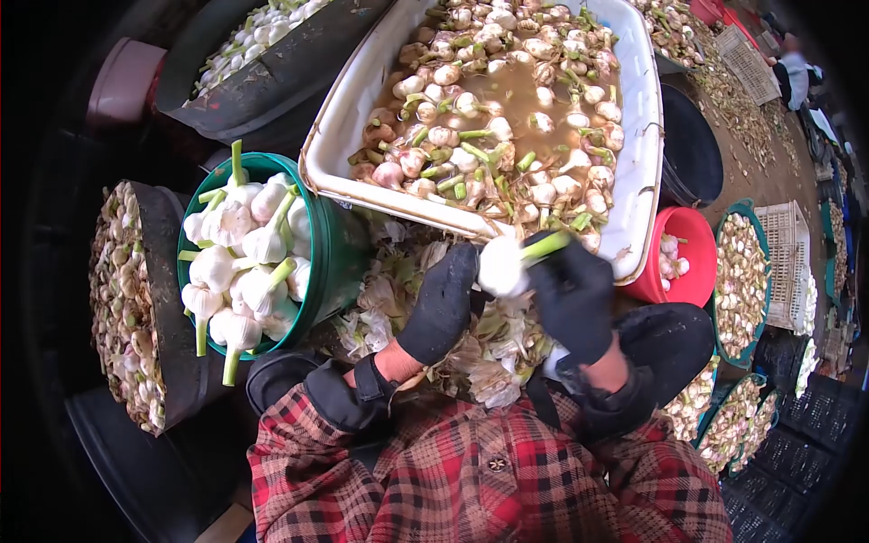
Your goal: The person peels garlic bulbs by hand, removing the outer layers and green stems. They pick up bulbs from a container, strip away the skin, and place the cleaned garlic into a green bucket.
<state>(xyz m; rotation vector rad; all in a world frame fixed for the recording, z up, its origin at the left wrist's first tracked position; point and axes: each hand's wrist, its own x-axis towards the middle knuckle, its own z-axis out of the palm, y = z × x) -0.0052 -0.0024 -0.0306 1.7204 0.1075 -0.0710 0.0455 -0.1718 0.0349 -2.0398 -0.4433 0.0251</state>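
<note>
Both my hands wear black gloves. My left hand [443, 303] and my right hand [574, 299] together hold one white garlic bulb [502, 266] with a green stem [545, 244] pointing right. The left fingers press the bulb's left side; the right hand grips the stem end. Below the bulb lies a heap of peeled garlic skins [480, 353] over my lap. Just beyond stands a white tub [337, 136] of muddy water full of soaking garlic. A green bucket [330, 249] of clean white bulbs sits to my left.
A red bucket [695, 262] with a few bulbs stands at the right. Dark tubs of garlic lie at the left [122, 299] and top left [272, 68]. More green baskets [744, 281], white crates [787, 240] and another person [795, 68] are at the far right.
</note>
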